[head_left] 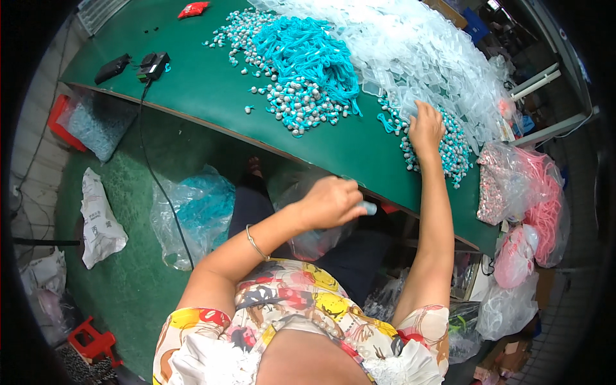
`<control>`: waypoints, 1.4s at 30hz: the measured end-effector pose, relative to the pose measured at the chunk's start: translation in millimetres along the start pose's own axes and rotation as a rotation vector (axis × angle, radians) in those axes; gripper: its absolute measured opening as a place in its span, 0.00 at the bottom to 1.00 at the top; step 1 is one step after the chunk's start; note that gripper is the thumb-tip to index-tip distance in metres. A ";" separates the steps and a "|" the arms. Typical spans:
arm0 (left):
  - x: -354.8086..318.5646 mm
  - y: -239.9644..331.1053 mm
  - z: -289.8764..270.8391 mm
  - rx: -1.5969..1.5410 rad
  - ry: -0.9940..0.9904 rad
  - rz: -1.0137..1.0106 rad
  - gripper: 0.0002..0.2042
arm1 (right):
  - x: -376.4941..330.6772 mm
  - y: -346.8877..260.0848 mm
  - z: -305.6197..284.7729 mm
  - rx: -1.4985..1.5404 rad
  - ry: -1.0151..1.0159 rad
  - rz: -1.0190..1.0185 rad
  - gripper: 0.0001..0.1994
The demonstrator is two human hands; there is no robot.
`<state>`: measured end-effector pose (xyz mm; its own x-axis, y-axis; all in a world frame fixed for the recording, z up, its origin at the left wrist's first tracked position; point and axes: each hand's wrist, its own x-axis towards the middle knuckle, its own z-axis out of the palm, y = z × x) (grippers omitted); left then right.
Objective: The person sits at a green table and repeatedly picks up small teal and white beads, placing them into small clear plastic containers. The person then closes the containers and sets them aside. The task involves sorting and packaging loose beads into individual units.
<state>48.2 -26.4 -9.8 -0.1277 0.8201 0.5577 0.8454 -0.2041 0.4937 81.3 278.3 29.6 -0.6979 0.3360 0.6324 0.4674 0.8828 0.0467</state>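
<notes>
Cord heap on table, left of clear bag pile

Green counter with a black charger and cable and a small red packet near its far left edge. A bag of pink cords sits at the counter's right end. On the floor: a white sack, a red crate, and a red stool.

A long green table crosses the view above a green floor. Pale tiles run along the left edge, beside a red stool.
</notes>
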 end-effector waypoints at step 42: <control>88.4 -82.8 -14.6 0.590 0.250 -0.239 0.03 | -34.5 -24.7 -13.8 0.141 -0.194 0.032 0.07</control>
<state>-40.6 55.2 8.3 -0.4021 0.6438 0.6510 0.9112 0.3509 0.2158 101.2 240.4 17.3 -0.7815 0.4089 0.4712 0.4198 0.9034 -0.0876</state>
